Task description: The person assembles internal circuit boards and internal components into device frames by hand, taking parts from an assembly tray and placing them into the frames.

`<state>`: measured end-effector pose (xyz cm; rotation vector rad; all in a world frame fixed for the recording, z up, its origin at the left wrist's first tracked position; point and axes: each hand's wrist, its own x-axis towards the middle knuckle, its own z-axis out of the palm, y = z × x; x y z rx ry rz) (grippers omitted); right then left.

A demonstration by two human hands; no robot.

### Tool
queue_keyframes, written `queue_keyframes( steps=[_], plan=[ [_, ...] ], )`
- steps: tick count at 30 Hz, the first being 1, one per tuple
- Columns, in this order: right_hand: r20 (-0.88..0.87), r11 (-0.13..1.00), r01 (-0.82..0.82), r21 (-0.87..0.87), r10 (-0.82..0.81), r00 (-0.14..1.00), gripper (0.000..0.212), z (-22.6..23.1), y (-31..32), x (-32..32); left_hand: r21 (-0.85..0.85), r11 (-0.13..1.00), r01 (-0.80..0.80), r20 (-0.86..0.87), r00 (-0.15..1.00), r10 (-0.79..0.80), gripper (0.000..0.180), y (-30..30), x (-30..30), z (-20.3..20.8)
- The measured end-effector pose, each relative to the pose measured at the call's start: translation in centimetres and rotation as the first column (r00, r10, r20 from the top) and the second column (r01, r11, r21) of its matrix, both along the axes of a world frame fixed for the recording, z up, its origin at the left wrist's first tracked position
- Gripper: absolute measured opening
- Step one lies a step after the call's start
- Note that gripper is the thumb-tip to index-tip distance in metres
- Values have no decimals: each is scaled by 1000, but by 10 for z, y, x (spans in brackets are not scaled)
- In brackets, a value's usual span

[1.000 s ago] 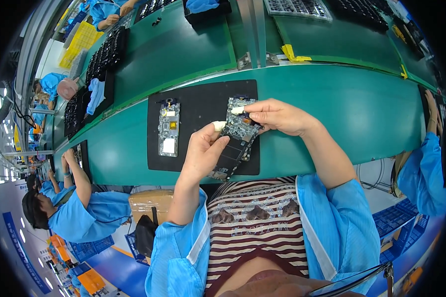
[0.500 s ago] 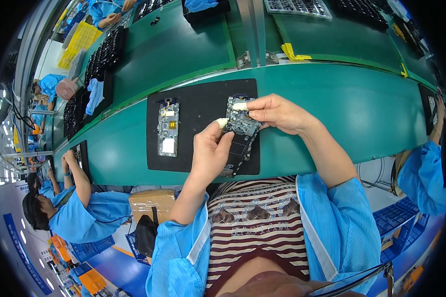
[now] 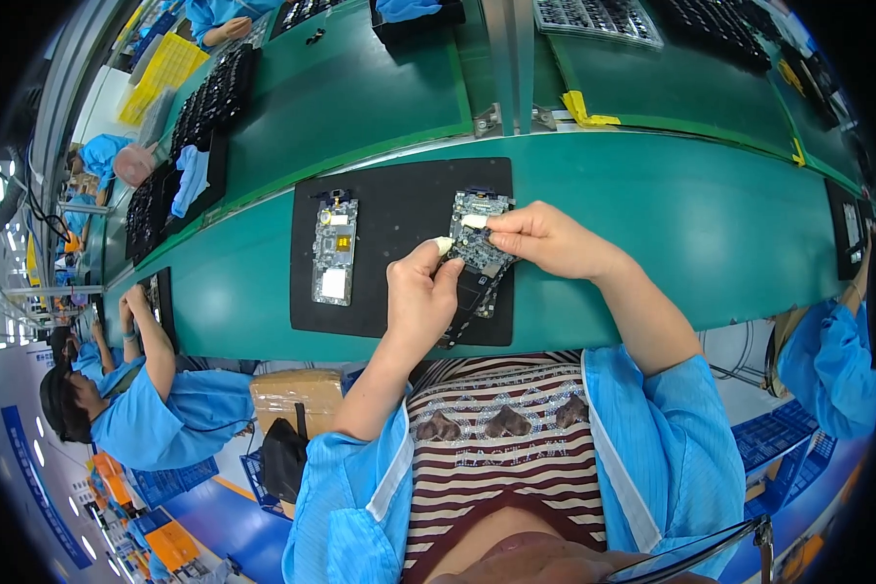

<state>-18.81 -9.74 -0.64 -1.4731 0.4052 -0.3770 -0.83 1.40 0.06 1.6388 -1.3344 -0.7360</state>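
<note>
Both my hands are over the right half of a black mat (image 3: 384, 316). My left hand (image 3: 421, 297) pinches the left edge of a circuit board (image 3: 479, 259) between thumb and forefinger. My right hand (image 3: 555, 241) is closed at the board's upper right, thumb and fingertips pressed together on it. White finger cots cover a fingertip on each hand. The held board has a black lower part (image 3: 469, 294) and is tilted. Behind it, another board (image 3: 485, 201) shows in part; whether they are joined I cannot tell. A separate circuit board (image 3: 334, 255) lies on the mat's left half.
The mat lies on a green bench (image 3: 652, 214). Beyond a metal rail stand black trays (image 3: 214, 97), a blue cloth (image 3: 193, 180) and a post (image 3: 509, 68) with yellow tape (image 3: 586, 109) nearby. Co-workers in blue sit left (image 3: 170, 404) and right (image 3: 827, 360). A cardboard box (image 3: 297, 399) is below the bench.
The held board has tilted, so its black lower part looks narrower and more of the board behind it shows. My right hand has moved slightly nearer to me. Both hands keep their grip.
</note>
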Motion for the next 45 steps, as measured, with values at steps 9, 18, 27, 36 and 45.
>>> queue_keyframes(
  steps=[9, 18, 27, 36, 45],
  plan=[
    [-147, 974, 34, -223, -68, 987, 27, -4, 9, 10, 88, 996, 32, -98, 995, -23, 5, -2, 16, -18],
    [1, 995, 79, 54, -79, 997, 51, -15, 11, 10, 135, 989, 63, -465, 885, 7, 13, -14, 49, -7],
    [50, 946, 320, 45, -322, 945, 45, -9, -13, 4, 42, 974, -222, 85, 972, 218, 29, -40, 86, -49],
    [75, 887, 460, 53, -462, 883, 36, -7, -18, -3, -240, 866, -438, 708, 532, 465, 41, -8, 126, -41],
    [114, 897, 442, -16, -437, 892, 34, 11, -16, -10, 79, 746, -662, 688, 577, 439, 53, 14, 141, -53]
  ],
)
